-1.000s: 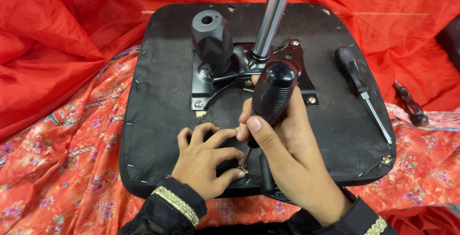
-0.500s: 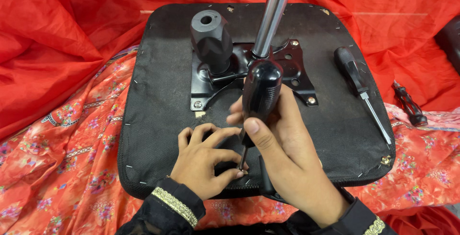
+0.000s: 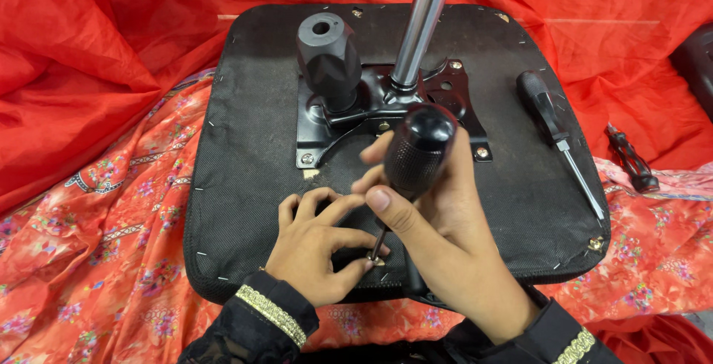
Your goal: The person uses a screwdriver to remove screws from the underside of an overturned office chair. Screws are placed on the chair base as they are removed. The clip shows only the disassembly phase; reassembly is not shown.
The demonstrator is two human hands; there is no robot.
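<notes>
An upturned black chair seat (image 3: pixel 245 156) lies on red cloth, with a black metal mounting plate (image 3: pixel 319 137) bolted to it and a chrome post (image 3: pixel 422 26) rising from the plate. My right hand (image 3: pixel 438 223) grips a black-handled screwdriver (image 3: pixel 417 148), its tip on a brass screw (image 3: pixel 378 261) near the seat's front edge. My left hand (image 3: pixel 319 249) rests on the seat, fingers pinching around the screw and the tip.
A second black-handled screwdriver (image 3: pixel 553 130) lies on the seat's right side. A small dark tool (image 3: pixel 631 160) rests on the cloth further right. A black knob (image 3: pixel 328 56) stands on the plate. Floral orange fabric (image 3: pixel 96 245) spreads to the left.
The screwdriver handle has shifted and tilted slightly in my right hand, and my fingers have regripped around it. The left hand stays at the screw.
</notes>
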